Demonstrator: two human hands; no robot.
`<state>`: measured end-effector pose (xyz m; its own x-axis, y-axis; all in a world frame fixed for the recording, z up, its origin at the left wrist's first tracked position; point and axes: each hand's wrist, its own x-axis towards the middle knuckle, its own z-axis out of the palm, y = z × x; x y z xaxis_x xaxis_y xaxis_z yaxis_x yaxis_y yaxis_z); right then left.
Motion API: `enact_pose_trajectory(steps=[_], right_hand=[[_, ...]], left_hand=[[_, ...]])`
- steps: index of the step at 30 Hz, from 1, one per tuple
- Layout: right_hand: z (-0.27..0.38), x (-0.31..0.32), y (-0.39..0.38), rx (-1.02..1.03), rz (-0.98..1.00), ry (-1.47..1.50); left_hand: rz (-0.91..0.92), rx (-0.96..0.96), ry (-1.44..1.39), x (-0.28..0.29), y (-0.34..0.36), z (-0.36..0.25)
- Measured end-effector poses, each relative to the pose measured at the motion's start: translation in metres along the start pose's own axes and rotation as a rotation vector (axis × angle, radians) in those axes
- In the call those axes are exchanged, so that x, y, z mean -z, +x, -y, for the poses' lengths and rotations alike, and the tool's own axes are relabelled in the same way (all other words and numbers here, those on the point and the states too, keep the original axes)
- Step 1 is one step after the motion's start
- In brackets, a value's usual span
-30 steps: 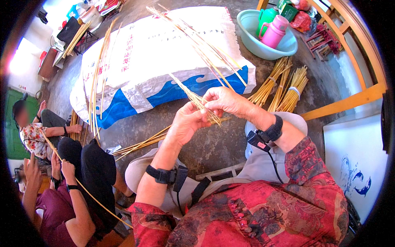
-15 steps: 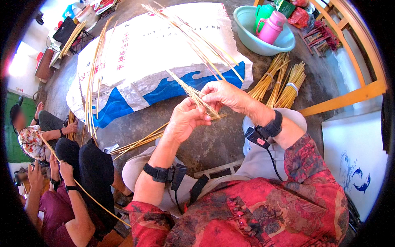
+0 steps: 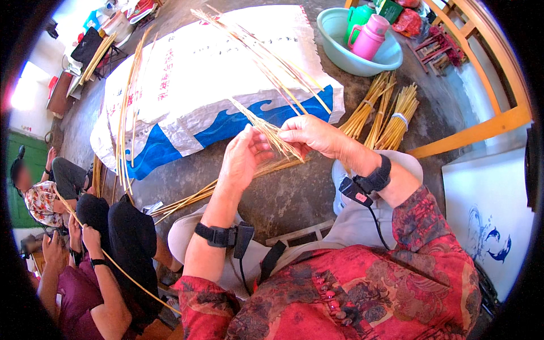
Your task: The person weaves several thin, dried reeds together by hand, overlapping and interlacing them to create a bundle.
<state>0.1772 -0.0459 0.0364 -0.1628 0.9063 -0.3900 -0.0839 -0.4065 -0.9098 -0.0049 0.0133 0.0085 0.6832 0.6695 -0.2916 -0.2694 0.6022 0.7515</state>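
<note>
A small bundle of thin straw stalks slants in front of me, its loose ends pointing up and left. My right hand pinches it between thumb and fingers near its lower right part. My left hand is open beside it, fingers apart behind the stalks; whether they touch the bundle I cannot tell. Longer straw stalks lie on the floor below my hands. Beyond, a white sack sheet with a blue wave border carries more long straws and another row of straws.
Tied straw bundles stand right of the sheet. Behind them a pale green basin holds a pink flask and a green one. A wooden frame rises at right. At left, a co-worker's hands hold a long straw.
My left hand has loosened its fingers from the straw bundle and shifted slightly left. My right hand keeps its pinch. The view has shifted a little.
</note>
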Motion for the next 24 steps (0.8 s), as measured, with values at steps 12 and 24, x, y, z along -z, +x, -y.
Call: enact_pose_trajectory(steps=[12, 24], right_hand=[[-0.008, -0.016, -0.018, 0.404, -0.222, -0.996], [0.013, 0.015, -0.040, -0.052, 0.089, -0.470]], left_hand=[[-0.130, 0.008, 0.265, -0.001, 0.019, -0.003], [-0.048, -0.109, -0.015, 0.006, 0.022, -0.010]])
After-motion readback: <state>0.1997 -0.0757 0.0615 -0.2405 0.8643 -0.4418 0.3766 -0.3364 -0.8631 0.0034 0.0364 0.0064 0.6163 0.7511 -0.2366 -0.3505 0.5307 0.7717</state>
